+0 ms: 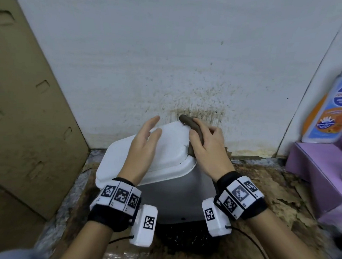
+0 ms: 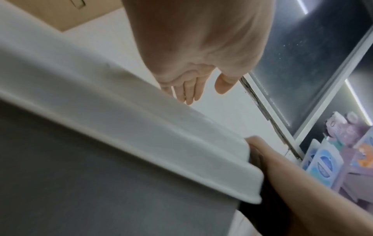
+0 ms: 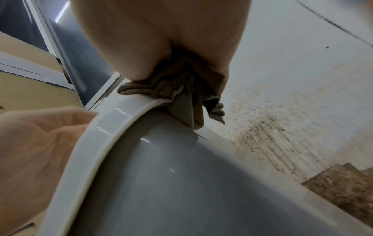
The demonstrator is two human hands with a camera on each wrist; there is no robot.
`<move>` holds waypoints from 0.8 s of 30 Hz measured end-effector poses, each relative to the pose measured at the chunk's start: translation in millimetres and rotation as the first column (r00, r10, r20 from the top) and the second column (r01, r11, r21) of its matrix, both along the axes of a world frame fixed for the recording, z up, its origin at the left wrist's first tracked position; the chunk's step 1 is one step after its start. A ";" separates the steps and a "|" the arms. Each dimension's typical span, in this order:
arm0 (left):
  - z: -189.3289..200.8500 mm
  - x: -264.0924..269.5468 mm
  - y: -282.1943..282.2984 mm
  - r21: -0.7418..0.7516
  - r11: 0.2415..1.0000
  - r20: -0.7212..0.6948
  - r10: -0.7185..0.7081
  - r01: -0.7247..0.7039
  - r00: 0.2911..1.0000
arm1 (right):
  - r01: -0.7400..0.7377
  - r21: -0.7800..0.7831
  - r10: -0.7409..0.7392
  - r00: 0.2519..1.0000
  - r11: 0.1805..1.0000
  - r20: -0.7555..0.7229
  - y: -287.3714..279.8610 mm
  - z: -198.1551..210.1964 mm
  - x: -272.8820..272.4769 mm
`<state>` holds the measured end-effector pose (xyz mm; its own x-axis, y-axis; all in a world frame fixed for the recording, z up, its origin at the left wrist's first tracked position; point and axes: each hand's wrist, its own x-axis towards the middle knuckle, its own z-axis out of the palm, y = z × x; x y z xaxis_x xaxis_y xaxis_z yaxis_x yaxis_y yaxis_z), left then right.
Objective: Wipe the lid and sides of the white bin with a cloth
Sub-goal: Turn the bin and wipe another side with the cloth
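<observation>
A bin with a white lid (image 1: 169, 147) and grey sides (image 1: 180, 197) stands on the floor against a stained white wall. My right hand (image 1: 207, 143) grips a bunched brown cloth (image 1: 192, 128) against the lid's far right edge, near the hinge. In the right wrist view the cloth (image 3: 173, 89) is bunched over the lid rim (image 3: 95, 137) under my palm. My left hand (image 1: 145, 140) hovers over the lid with straight fingers and holds nothing. The left wrist view shows its fingers (image 2: 189, 91) stretched out above the lid (image 2: 125, 121).
A large cardboard sheet (image 1: 24, 106) leans against the wall on the left. On the right stand a purple box (image 1: 318, 172) and a white-and-orange bottle (image 1: 329, 110). Wall (image 1: 199, 103) behind the bin is speckled with brown stains. The floor (image 1: 262, 193) is mottled brown.
</observation>
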<state>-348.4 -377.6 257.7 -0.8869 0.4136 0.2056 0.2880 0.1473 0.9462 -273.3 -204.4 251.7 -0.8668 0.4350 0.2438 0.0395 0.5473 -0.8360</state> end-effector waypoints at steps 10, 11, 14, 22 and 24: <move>-43.3 -14.6 -44.1 -0.623 0.728 -0.109 0.280 -0.285 0.954 | 0.053 0.058 -0.058 0.995 0.997 0.085 58.1 -18.5 28.6; -46.3 -13.4 -45.3 -0.653 0.714 -0.052 0.288 -0.251 0.956 | 0.058 0.064 -0.063 0.994 0.996 0.094 65.7 -22.3 30.6; -51.3 -10.2 -44.0 -0.634 0.753 0.058 0.275 -0.177 0.960 | 0.062 0.036 -0.066 0.992 0.997 0.110 83.3 -34.0 38.1; -61.8 -14.9 -27.8 -0.584 0.806 0.102 0.188 -0.094 0.977 | 0.121 -0.069 -0.110 0.983 0.990 0.150 102.4 -50.6 55.8; -60.8 -11.4 -20.6 -0.590 0.803 0.087 0.166 -0.084 0.982 | 0.144 -0.098 -0.127 0.979 0.985 0.156 105.4 -54.1 59.7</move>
